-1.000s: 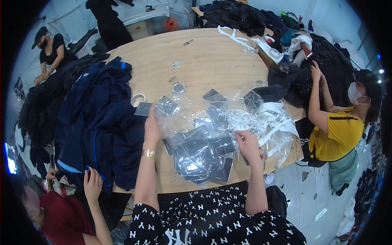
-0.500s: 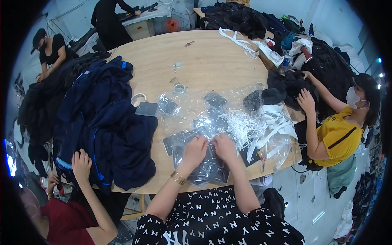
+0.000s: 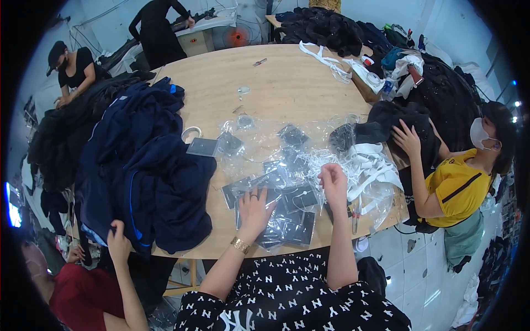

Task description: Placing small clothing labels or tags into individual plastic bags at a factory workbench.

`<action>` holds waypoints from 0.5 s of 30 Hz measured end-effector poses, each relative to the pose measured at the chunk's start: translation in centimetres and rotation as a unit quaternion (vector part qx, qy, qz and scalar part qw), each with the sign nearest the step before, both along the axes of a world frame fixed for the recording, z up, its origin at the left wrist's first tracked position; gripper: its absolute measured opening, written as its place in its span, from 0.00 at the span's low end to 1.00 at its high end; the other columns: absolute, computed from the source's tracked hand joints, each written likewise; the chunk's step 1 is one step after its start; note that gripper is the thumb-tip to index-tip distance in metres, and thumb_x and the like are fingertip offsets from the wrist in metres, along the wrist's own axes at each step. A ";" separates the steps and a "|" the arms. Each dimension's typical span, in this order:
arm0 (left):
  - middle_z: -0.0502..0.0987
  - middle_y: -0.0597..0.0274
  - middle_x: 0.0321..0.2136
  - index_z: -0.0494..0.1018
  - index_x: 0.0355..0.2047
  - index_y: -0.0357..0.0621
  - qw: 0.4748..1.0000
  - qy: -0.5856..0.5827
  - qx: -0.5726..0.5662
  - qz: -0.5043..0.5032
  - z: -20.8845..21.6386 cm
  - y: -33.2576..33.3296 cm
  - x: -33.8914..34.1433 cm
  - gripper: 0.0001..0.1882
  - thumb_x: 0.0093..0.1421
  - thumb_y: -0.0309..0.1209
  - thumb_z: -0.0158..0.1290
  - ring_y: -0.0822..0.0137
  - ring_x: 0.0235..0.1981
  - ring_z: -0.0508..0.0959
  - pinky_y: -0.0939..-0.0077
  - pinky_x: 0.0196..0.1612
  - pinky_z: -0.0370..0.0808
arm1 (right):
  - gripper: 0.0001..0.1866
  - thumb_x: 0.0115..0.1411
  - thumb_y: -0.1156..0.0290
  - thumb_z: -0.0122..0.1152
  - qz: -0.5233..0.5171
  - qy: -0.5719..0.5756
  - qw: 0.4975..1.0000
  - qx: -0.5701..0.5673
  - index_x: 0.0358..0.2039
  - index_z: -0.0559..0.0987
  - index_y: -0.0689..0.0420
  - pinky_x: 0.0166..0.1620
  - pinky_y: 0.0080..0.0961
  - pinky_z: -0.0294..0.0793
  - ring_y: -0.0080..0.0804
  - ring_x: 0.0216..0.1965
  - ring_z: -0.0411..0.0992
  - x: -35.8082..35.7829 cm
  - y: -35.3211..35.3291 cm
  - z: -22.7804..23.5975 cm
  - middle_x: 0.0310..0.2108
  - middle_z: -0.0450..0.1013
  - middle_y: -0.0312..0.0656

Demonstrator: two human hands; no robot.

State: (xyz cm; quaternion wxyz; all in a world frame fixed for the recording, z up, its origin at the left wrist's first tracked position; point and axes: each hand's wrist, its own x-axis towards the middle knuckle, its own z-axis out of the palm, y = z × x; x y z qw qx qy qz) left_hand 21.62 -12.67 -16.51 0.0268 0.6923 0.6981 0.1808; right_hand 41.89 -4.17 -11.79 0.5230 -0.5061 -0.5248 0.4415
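My left hand (image 3: 254, 213) lies with its fingers stretched over dark cards in clear plastic sleeves (image 3: 290, 226), piled at the near edge of the table. Beside it, a dark tag (image 3: 300, 198) with a white string loop rests on the pile. My right hand (image 3: 333, 182) is raised by a heap of thin white strings (image 3: 313, 165), its fingers closed in a pinch. Whatever it pinches is too small to make out. Wide white straps (image 3: 367, 165) lie just right of the strings.
A navy garment heap (image 3: 149, 160) covers the table's left side, where a person in red handles it. On the right a person in yellow (image 3: 458, 179) handles dark cloth. Small scissors (image 3: 355, 215), a tape roll (image 3: 192, 133) and a dark box (image 3: 202, 147) lie around.
My hands were together over the sleeved cards. The right has moved right and up to the white strings; the left has flattened onto the pile. The dark tag with its string loop now shows.
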 end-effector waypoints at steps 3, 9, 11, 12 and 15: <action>0.65 0.44 0.48 0.63 0.50 0.42 0.999 -0.007 -0.033 -0.012 1.0 -0.6 -0.1 0.27 0.55 0.45 0.48 0.46 0.51 0.62 0.57 0.51 0.59 | 0.04 0.53 0.75 0.53 0.039 -0.202 0.970 0.129 0.30 0.75 0.59 0.28 0.24 0.68 0.34 0.22 0.68 -0.5 -0.8 -1.5 0.22 0.70 0.42; 0.63 0.37 0.47 0.64 0.41 0.32 0.997 0.005 -0.069 -0.022 2.3 -3.3 -2.1 0.26 0.49 0.40 0.56 0.45 0.51 0.62 0.59 0.49 0.63 | 0.07 0.47 0.70 0.59 0.141 -0.420 0.888 0.122 0.28 0.77 0.56 0.40 0.32 0.66 0.41 0.37 0.66 -3.7 -2.0 -4.5 0.29 0.67 0.45; 0.63 0.35 0.45 0.61 0.37 0.31 0.990 -0.058 -0.118 -0.050 3.7 -3.6 -2.3 0.26 0.45 0.35 0.60 0.43 0.51 0.62 0.61 0.47 0.67 | 0.05 0.48 0.71 0.57 0.105 -0.468 0.864 0.156 0.26 0.74 0.57 0.38 0.33 0.65 0.41 0.35 0.65 -4.0 -1.9 -5.4 0.28 0.66 0.45; 0.64 0.35 0.42 0.60 0.36 0.33 0.984 -0.085 -0.136 -0.072 3.3 -3.3 -2.5 0.26 0.43 0.33 0.61 0.43 0.48 0.65 0.62 0.44 0.69 | 0.05 0.49 0.71 0.55 0.104 -0.490 0.848 0.175 0.26 0.73 0.58 0.37 0.33 0.64 0.41 0.34 0.64 -3.9 -1.7 -5.8 0.27 0.66 0.45; 0.64 0.36 0.42 0.60 0.43 0.36 0.968 -0.107 -0.222 -0.038 5.2 -2.7 -2.5 0.28 0.45 0.34 0.60 0.43 0.43 0.68 0.60 0.41 0.70 | 0.06 0.50 0.70 0.55 0.104 -0.535 0.816 0.191 0.27 0.72 0.58 0.38 0.34 0.63 0.40 0.36 0.64 -4.4 -1.4 -5.8 0.28 0.66 0.44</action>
